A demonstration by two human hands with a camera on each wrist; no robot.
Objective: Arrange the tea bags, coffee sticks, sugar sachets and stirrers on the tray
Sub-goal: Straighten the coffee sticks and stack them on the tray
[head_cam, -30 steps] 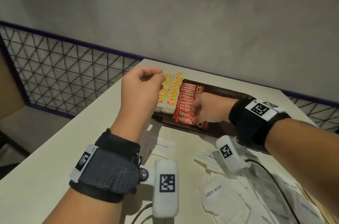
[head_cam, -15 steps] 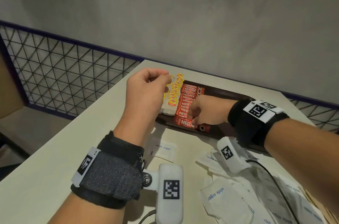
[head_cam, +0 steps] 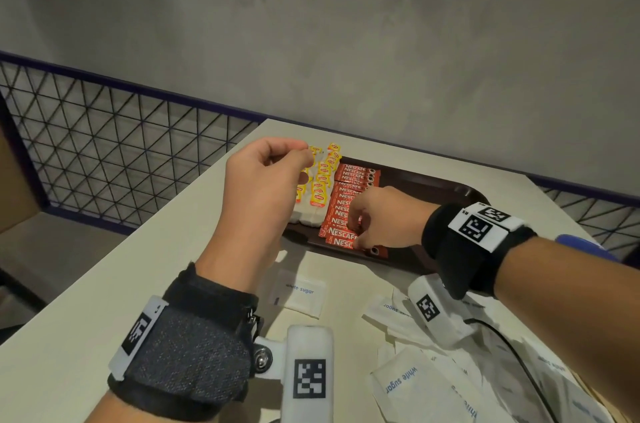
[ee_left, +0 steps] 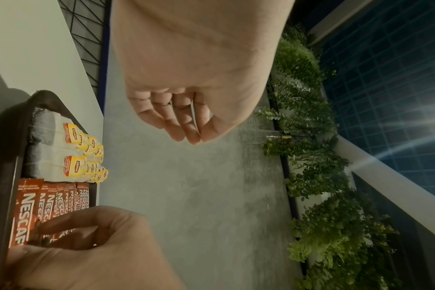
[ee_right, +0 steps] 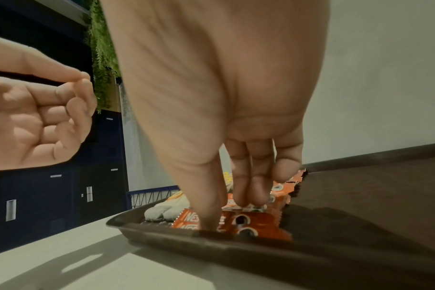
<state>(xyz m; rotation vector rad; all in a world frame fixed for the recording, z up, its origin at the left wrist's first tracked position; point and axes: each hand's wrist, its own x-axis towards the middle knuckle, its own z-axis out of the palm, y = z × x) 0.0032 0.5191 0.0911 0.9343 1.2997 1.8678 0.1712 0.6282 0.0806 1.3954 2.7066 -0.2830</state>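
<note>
Sugar sachets (head_cam: 408, 384) lie nearest, a loose white heap on the table (head_cam: 69, 336) under the right forearm, with one lone sachet (head_cam: 300, 292) set apart between the two wrists, just short of the tray. Past them sits the dark tray (head_cam: 446, 192), and down on it comes the right hand (head_cam: 381, 218), thumb and fingertips planted on the red coffee sticks (head_cam: 344, 206) — the thumb pressing at the closest stick by the near rim, the other fingers bent onto the ones behind. Whether it pinches one or only pushes, I cannot tell. The sticks run in an overlapping row away from us. Left of that row, touching it, the tea bags (head_cam: 317, 194) lie in two files, yellow tags up, at the tray's left end. Above them hangs the left hand (head_cam: 263, 187), clear of the tray, fingers curled in, thumb tip meeting forefinger, nothing visible between them. Beyond the table's far edge stands a grey wall (head_cam: 346, 24).
</note>
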